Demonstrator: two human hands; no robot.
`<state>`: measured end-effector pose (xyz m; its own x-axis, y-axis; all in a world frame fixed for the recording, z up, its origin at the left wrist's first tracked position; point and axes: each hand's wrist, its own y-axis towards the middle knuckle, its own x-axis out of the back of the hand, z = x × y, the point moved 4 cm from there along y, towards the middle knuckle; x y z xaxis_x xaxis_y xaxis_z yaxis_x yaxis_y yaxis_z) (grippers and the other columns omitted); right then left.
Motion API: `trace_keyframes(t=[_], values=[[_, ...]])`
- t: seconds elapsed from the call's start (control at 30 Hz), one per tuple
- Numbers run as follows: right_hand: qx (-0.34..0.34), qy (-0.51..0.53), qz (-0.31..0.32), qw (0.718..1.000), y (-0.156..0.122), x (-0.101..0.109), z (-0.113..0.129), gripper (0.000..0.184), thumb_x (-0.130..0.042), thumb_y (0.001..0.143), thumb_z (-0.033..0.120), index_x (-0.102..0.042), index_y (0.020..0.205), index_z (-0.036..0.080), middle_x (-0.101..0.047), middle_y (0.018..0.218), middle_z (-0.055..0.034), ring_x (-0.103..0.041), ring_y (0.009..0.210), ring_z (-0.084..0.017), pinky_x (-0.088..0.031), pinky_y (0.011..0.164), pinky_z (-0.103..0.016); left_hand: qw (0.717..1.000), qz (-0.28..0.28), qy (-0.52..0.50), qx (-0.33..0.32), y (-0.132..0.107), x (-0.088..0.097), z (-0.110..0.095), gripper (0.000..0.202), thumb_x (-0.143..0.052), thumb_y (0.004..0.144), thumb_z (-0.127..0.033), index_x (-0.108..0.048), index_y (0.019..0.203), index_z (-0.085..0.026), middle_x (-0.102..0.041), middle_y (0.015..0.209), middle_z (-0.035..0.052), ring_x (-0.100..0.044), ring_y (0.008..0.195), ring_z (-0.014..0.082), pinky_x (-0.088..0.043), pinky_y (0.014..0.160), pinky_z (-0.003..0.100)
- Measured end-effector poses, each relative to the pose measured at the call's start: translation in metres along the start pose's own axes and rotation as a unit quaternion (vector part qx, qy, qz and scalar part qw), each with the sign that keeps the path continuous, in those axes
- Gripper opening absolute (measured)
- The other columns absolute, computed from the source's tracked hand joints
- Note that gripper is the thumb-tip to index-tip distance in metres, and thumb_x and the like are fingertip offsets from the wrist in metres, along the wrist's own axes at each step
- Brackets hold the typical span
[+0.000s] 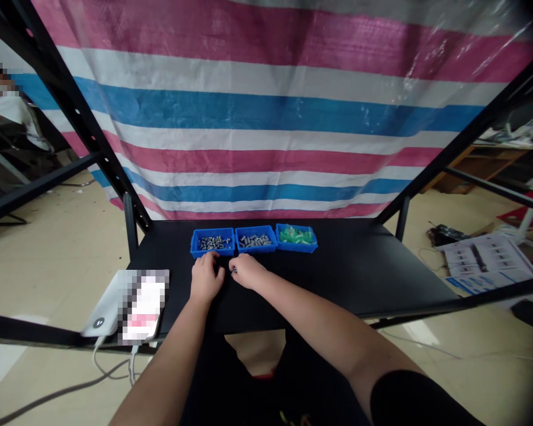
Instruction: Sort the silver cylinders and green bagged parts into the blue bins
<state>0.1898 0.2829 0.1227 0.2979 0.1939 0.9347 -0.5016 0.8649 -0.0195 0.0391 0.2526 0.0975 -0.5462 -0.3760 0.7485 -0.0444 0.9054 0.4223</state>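
Three blue bins stand side by side at the back of the black table (337, 278). Small dark metal pieces fill the left bin (194, 241), larger grey metal cylinders lie in the middle bin (272, 247), and green, clear-looking pieces are in the right bin (314, 245). My left hand (205, 280) is by the front wall of the left bin, thumb apart from curved fingers, with nothing visible in it. In front of the middle bin, my right hand (249, 271) is closed in a pinch on a small metal piece (234, 270), mostly hidden by the fingers.
A white power bank (104, 307) and a phone (144, 307) with cables lie at the table's left edge. Black metal posts (77, 112) frame the table, and a striped plastic sheet (266, 118) hangs behind. A person (15, 109) sits far left.
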Motion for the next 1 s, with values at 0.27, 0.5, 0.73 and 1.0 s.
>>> trace_keyframes(t=[0.27, 0.5, 0.73, 1.0], values=[[0.004, 0.007, -0.015, 1.000, -0.012, 0.002, -0.008, 0.013, -0.072, 0.073, 0.016, -0.076, 0.083, 0.022, -0.068, 0.088, -0.0050, -0.064, 0.078, -0.018, -0.047, 0.073, -0.027, 0.999, -0.011, -0.029, 0.018, 0.001, 0.002, 0.002, 0.026, -0.057, 0.081, -0.021, -0.056, 0.107, -0.023, -0.060, 0.088, 0.0052, -0.058, 0.087, 0.0264, -0.048, 0.084, 0.043], [0.046, 0.090, -0.072, 0.992, -0.010, 0.023, 0.002, 0.013, -0.072, 0.074, 0.014, -0.075, 0.084, 0.021, -0.064, 0.080, -0.0011, -0.061, 0.070, -0.014, -0.048, 0.073, -0.024, 0.997, -0.030, -0.065, 0.039, 0.000, 0.005, 0.004, 0.023, -0.056, 0.081, -0.021, -0.056, 0.104, -0.023, -0.060, 0.087, 0.0042, -0.058, 0.082, 0.0242, -0.048, 0.079, 0.039], [0.045, 0.067, -0.136, 0.987, 0.048, 0.048, 0.017, 0.017, -0.069, 0.077, 0.014, -0.077, 0.092, 0.020, -0.068, 0.088, -0.0039, -0.062, 0.076, -0.016, -0.048, 0.078, -0.025, 0.994, -0.041, -0.092, 0.044, -0.001, 0.008, 0.003, 0.021, -0.056, 0.083, -0.020, -0.056, 0.104, -0.023, -0.060, 0.087, 0.0037, -0.056, 0.081, 0.0228, -0.048, 0.076, 0.037], [0.000, -0.013, -0.076, 0.997, 0.079, 0.038, 0.028, 0.017, -0.070, 0.078, 0.014, -0.077, 0.091, 0.022, -0.075, 0.096, -0.0059, -0.068, 0.091, -0.021, -0.049, 0.084, -0.028, 0.993, -0.039, -0.100, 0.052, -0.002, 0.008, 0.003, 0.022, -0.056, 0.082, -0.019, -0.057, 0.103, -0.023, -0.060, 0.087, 0.0037, -0.057, 0.082, 0.0227, -0.048, 0.075, 0.037]])
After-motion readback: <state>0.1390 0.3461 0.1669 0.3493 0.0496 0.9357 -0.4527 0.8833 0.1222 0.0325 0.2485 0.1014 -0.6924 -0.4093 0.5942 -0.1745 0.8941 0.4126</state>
